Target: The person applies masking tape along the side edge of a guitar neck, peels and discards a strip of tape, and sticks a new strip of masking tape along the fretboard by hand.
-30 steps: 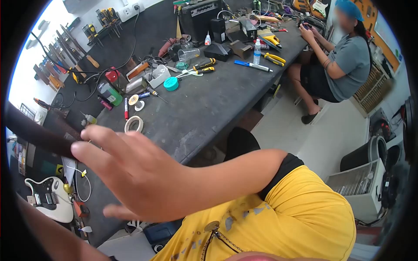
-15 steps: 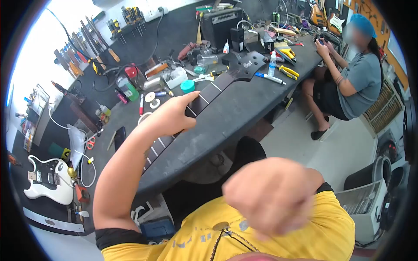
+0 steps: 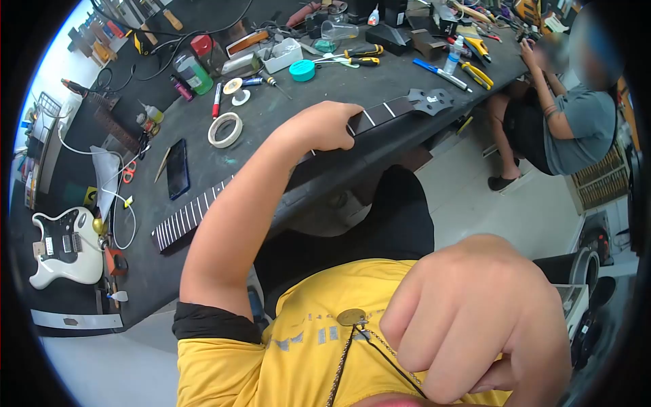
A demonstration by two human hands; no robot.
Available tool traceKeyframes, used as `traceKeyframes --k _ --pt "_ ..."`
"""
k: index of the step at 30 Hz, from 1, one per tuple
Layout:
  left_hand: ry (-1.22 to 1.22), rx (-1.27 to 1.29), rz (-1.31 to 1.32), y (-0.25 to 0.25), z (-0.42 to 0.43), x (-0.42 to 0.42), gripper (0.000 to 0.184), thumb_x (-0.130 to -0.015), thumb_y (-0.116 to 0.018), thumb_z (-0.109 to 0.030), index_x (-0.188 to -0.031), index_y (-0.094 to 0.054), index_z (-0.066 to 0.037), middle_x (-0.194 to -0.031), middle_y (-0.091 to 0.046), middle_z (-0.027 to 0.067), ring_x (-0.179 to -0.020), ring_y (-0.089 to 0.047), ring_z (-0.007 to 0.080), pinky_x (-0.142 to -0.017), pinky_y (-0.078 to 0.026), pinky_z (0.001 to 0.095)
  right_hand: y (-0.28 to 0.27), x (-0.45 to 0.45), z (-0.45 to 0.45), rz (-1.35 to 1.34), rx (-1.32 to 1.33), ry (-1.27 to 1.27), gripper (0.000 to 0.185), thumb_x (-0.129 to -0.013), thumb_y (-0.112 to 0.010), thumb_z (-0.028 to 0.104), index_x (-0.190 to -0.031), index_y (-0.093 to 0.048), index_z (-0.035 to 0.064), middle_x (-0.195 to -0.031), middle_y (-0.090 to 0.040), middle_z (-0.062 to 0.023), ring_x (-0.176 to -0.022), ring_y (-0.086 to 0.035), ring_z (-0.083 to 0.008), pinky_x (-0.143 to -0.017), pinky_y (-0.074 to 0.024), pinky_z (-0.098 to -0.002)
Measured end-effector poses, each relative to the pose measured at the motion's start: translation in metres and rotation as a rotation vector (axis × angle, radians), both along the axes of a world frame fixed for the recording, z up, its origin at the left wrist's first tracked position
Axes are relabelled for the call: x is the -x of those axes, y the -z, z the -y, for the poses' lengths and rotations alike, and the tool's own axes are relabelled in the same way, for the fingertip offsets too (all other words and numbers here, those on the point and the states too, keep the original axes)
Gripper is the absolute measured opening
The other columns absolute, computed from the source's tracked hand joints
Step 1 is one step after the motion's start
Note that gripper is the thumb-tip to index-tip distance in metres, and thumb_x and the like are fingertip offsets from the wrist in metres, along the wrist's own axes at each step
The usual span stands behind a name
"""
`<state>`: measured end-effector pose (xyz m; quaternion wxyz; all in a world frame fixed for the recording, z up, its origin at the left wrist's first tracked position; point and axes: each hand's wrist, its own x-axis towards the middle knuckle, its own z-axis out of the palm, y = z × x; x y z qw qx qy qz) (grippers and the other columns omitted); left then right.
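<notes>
A dark guitar neck with pale fret lines lies along the front edge of the bench, its black headstock pointing right. My left hand is closed around the neck below the headstock; my forearm covers part of the fretboard. Close to the camera, in front of my yellow shirt, my right hand has its fingers curled in. Whatever is inside those fingers, if anything, is hidden. Behind the neck are a roll of tape and a dark phone.
A white guitar body lies at far left. Screwdrivers, a teal tub, a clear bottle and yellow-handled pliers sit toward the back. A person in a grey shirt sits at the right end.
The guitar neck has swung to a flatter angle, its headstock moving right and toward me, with my left hand still on it. My right hand has come closer to the camera.
</notes>
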<state>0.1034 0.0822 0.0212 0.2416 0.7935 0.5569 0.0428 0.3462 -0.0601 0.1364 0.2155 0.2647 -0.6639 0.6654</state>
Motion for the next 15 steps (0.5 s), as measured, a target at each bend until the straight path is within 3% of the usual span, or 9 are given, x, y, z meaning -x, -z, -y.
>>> traceKeyframes --k 2,6,7,9,10,12,15 --pt "-0.020 -0.100 -0.060 0.005 0.008 0.003 0.062 -0.087 -0.078 -0.018 -0.146 -0.068 -0.002 -0.124 -0.080 0.0232 -0.115 -0.077 0.0422 -0.100 -0.062 0.0497 -0.002 0.019 0.001 -0.164 0.083 0.073 0.024 -0.083 -0.064 -0.011 -0.072 -0.051 0.0074 -0.068 -0.051 -0.0046 -0.051 -0.039 -0.0199 -0.052 -0.0326 -0.0354" --pt "-0.102 -0.231 -0.113 0.017 0.018 0.011 0.044 -0.091 -0.080 -0.022 -0.127 -0.073 0.001 -0.119 -0.080 0.0251 -0.114 -0.076 0.0448 -0.099 -0.062 0.0529 0.007 0.066 0.057 -0.561 0.350 0.709 0.027 -0.090 -0.069 -0.006 -0.075 -0.058 0.0138 -0.059 -0.049 -0.0014 -0.039 -0.028 -0.0085 -0.041 -0.0148 -0.0277" --pt "-0.128 -0.236 -0.103 0.017 0.016 0.011 0.041 -0.091 -0.080 -0.022 -0.125 -0.073 0.002 -0.118 -0.080 0.0253 -0.114 -0.076 0.0448 -0.100 -0.061 0.0530 0.009 0.074 0.062 -0.574 0.392 0.738 0.027 -0.091 -0.067 -0.006 -0.076 -0.060 0.0148 -0.058 -0.049 -0.0012 -0.038 -0.028 -0.0085 -0.041 -0.0148 -0.0279" --pt "-0.196 -0.234 -0.089 0.018 0.014 0.017 0.037 -0.093 -0.079 -0.022 -0.121 -0.073 0.002 -0.117 -0.079 0.0259 -0.116 -0.076 0.0448 -0.102 -0.060 0.0533 0.011 0.075 0.047 -0.447 0.307 0.526 0.025 -0.090 -0.066 -0.007 -0.075 -0.060 0.0126 -0.061 -0.051 -0.0026 -0.043 -0.035 -0.0129 -0.045 -0.0227 -0.0309" --pt "-0.163 -0.297 -0.029 0.025 0.020 0.023 0.037 -0.094 -0.079 -0.021 -0.122 -0.073 0.002 -0.118 -0.079 0.0256 -0.117 -0.075 0.0446 -0.103 -0.060 0.0531 0.010 0.062 0.012 -0.314 0.169 0.284 0.024 -0.089 -0.067 -0.007 -0.074 -0.058 0.0094 -0.065 -0.053 -0.0042 -0.048 -0.040 -0.0172 -0.050 -0.0307 -0.0338" --pt "-0.089 -0.454 0.093 0.035 0.027 0.034 0.036 -0.095 -0.077 -0.019 -0.124 -0.074 0.002 -0.121 -0.079 0.0250 -0.120 -0.074 0.0440 -0.105 -0.059 0.0528 0.015 0.053 -0.016 -0.145 -0.032 0.103 0.023 -0.090 -0.070 -0.003 -0.074 -0.057 0.0066 -0.071 -0.057 -0.0059 -0.056 -0.050 -0.0237 -0.057 -0.0405 -0.0387" --pt "-0.128 -0.712 0.181 0.028 0.052 0.090 0.038 -0.095 -0.076 -0.014 -0.129 -0.074 0.001 -0.126 -0.077 0.0234 -0.122 -0.073 0.0429 -0.106 -0.058 0.0524 0.050 0.064 -0.037 -0.019 -0.205 0.319 0.027 -0.095 -0.077 0.006 -0.075 -0.060 0.0069 -0.073 -0.059 -0.0071 -0.062 -0.058 -0.0296 -0.060 -0.0449 -0.0435"
